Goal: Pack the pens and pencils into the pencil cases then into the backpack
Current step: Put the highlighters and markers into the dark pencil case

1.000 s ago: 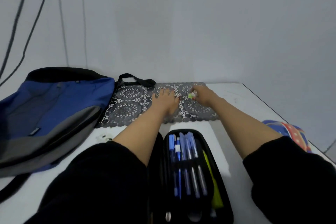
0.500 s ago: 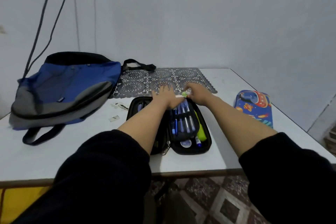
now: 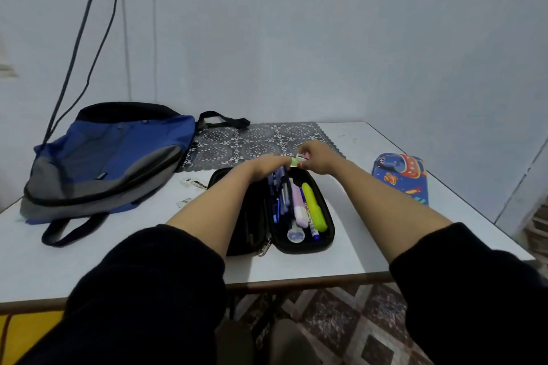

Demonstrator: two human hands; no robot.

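Observation:
A black pencil case (image 3: 323,241) lies open on the white table (image 3: 118,249), holding several blue pens (image 3: 281,195), a pink marker (image 3: 298,204) and a yellow highlighter (image 3: 314,207). My left hand (image 3: 267,167) is at the case's far end, its fingers curled on the tops of the blue pens. My right hand (image 3: 318,158) pinches a small green and white item (image 3: 298,160) just above that end. A blue and grey backpack (image 3: 103,157) lies at the left. A second, colourful pencil case (image 3: 400,175) lies shut at the right.
A dark lace mat (image 3: 261,139) covers the table's far middle. Small paper scraps (image 3: 189,192) lie between backpack and case. Cables (image 3: 86,38) hang down the wall at the left. The table's front edge (image 3: 296,280) is close, with patterned floor tiles (image 3: 341,323) below.
Both hands came back from the lace mat to the far end of the open case, the right hand carrying the small green and white item. The view pulled back and up.

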